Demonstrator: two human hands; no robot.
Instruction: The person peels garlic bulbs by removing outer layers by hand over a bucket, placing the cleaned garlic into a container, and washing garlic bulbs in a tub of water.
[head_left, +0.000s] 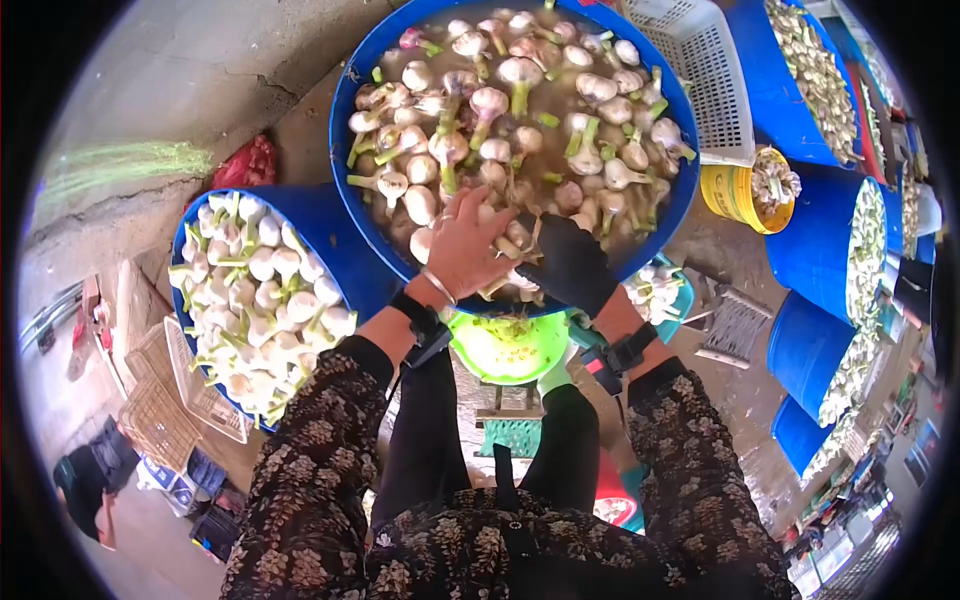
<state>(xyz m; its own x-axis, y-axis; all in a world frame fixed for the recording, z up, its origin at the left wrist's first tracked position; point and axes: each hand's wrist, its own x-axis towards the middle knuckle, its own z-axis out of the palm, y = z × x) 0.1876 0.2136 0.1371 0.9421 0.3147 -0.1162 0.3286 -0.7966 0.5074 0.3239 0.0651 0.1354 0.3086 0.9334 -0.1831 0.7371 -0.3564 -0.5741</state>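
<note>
Garlic bulbs (519, 72) with cut green stems float in murky water in a large blue tub (341, 130). Over the tub's near side, my bare left hand (468, 248) rests on garlic with its fingers stretched out and apart. Close by on the right is my right hand (572, 262), in a black glove, its fingers curled. What it holds, if anything, is hidden by the dark glove. A few bulbs lie between the two hands. Below the tub's near rim, a bright green basin (510, 352) contains pale green trimmings.
A tilted blue barrel full of garlic (262, 300) stands at left. On the right are a white plastic crate (705, 85), a yellow bucket (728, 195) and several blue barrels (815, 230) with garlic. A small woven stool (735, 325) stands below. Another person (95, 475) is at far left.
</note>
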